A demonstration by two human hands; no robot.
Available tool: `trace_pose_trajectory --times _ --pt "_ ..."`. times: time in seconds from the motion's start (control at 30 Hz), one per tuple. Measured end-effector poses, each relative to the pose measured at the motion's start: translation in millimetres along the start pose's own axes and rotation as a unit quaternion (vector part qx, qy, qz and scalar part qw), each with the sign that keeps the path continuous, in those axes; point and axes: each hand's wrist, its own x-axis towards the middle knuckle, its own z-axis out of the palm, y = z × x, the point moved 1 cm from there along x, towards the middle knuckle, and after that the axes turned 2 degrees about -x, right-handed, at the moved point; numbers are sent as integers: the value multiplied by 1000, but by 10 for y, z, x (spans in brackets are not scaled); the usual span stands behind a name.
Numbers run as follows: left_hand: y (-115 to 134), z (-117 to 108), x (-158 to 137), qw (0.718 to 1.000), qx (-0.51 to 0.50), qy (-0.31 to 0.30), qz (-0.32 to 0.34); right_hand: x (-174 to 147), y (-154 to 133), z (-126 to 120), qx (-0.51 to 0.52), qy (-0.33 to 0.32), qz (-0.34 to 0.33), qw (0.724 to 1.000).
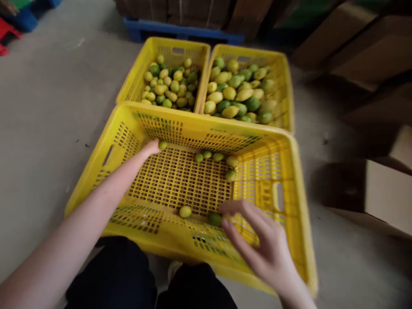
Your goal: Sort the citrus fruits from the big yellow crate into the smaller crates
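A large yellow plastic crate [206,116] with slotted walls and floor lies before me, a few lemons inside. My left hand [152,147] reaches to its far left corner, closed around a yellow-green lemon [163,145] that shows past the hand; most of its fingers are hidden. Over the near right part, my right hand [260,240] pinches a yellowish lemon [230,218] between thumb and fingers, blurred and partly covered. Just left of those fingertips is a dark green lemon [214,219]. Another lemon [185,211] rests by the near wall. Several more, including a green one [218,156], lie toward the far right corner.
Two smaller-looking yellow crates, a left one [123,88] and a right one [287,86], hold many green and yellow lemons behind the large crate. A blue pallet [183,31] stands beyond. Cardboard boxes [388,193] line the right side on the grey floor [48,107].
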Motion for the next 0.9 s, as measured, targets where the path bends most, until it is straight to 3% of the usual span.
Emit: trace_pose_trajectory --times 0.1,0.2,0.27,0.37,0.53,0.67,0.77,0.9 --pt "-75 227 223 999 7 32 -21 779 190 169 -80 -34 -6 996" --pt "-102 414 383 997 15 60 -38 1560 553 464 -119 -9 77 990" --pt "-124 492 440 996 16 77 -41 1922 804 651 -115 -6 98 989" --pt "-197 516 462 995 7 90 -31 2212 1094 824 -100 4 112 989" --pt "-390 400 386 995 -60 61 -55 2298 1296 912 -67 7 128 989" --pt "-401 254 145 985 -160 41 -57 2080 1148 969 -51 -18 137 989" --pt "-167 50 -192 972 -227 51 -23 1775 749 1025 9 -14 119 993" --pt "466 -448 -829 934 -339 85 68 1380 -195 882 225 62 26 972"
